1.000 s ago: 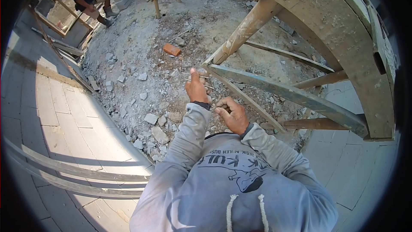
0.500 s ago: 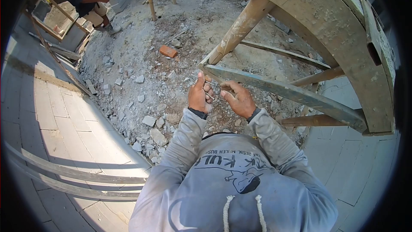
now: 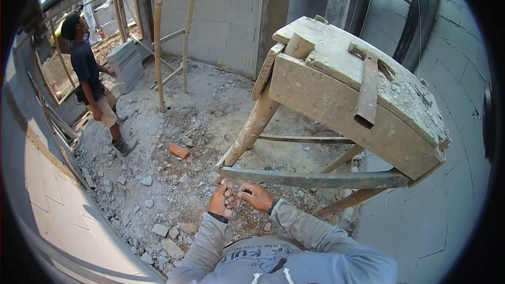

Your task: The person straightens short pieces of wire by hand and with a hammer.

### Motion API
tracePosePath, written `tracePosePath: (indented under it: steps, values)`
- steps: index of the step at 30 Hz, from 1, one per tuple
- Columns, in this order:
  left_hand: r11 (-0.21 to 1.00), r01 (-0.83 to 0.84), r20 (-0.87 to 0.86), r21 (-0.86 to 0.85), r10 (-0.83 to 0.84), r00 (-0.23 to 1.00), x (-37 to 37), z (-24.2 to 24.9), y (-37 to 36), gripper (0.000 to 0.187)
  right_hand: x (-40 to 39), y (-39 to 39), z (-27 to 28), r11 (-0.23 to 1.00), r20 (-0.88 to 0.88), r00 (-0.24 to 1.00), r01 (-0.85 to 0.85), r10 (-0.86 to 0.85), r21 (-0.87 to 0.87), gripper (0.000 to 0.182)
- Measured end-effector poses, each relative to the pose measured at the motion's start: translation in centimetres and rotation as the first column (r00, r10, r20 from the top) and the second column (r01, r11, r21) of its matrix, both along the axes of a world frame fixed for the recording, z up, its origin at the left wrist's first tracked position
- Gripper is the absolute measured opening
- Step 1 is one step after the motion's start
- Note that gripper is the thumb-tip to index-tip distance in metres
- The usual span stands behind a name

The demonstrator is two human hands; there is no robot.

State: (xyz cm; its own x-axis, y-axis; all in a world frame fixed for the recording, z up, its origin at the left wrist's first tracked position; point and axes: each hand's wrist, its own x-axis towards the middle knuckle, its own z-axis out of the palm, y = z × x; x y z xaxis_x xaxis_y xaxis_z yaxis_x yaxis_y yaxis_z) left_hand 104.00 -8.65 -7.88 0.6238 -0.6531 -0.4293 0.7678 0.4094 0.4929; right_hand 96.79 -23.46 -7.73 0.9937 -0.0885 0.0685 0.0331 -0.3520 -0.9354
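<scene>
My left hand (image 3: 221, 201) is closed, thumb up, around several thin nails; their ends showed more clearly a moment ago. Close beside it, my right hand (image 3: 256, 198) has thumb and fingertips pinched together near the left fingers. Whether a nail is in that pinch is too small to make out. Just beyond both hands runs the lower wooden brace (image 3: 315, 179) of a trestle stand. On its cement-crusted top board (image 3: 400, 94) lies a hammer (image 3: 368, 90) with a hollow square metal handle, its end sticking out over the edge.
A co-worker (image 3: 90, 73) in dark shirt and boots stands at the left on rubble ground. Nearby are a stack of grey blocks (image 3: 126, 66), bamboo poles (image 3: 159, 42) and an orange brick piece (image 3: 179, 150). Block walls (image 3: 215, 21) rise behind and to the right.
My view has tilted up, so the stand's top, the hammer and the back wall now show. My right hand's fingers have closed in toward my left hand. The co-worker stands more upright.
</scene>
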Motion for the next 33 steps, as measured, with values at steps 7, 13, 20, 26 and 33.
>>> tracePosePath:
  steps: [7, 13, 20, 26, 33]
  values:
    - [0.988, 0.148, -0.053, 0.041, -0.146, 0.988, -0.5, -2.8, 0.7, 0.030, -2.1, 0.7, 2.0, 0.995, 0.011, 0.999, -0.044, 0.045, -0.088, 0.014]
    - [0.962, 0.254, -0.050, 0.103, -0.250, 0.967, -1.7, -3.3, 0.1, 0.029, -3.0, 1.1, 2.3, 0.984, -0.014, 0.992, -0.126, 0.125, -0.128, 0.015]
    - [0.954, 0.202, 0.039, 0.224, -0.216, 0.976, -2.1, -4.0, 0.7, 0.034, -4.3, 1.4, 2.1, 0.950, -0.029, 0.983, -0.182, 0.181, -0.253, 0.015]
    - [0.876, 0.025, 0.505, 0.482, -0.301, 0.809, -2.3, -7.4, 0.7, 0.028, -5.0, 2.5, 2.1, 0.836, 0.114, 0.992, 0.013, 0.059, -0.548, 0.014]
    - [0.858, 0.205, 0.309, 0.471, -0.378, 0.873, -3.6, -3.8, 1.3, 0.037, -5.3, 3.1, 0.6, 0.831, 0.180, 0.974, 0.215, -0.140, -0.513, 0.012]
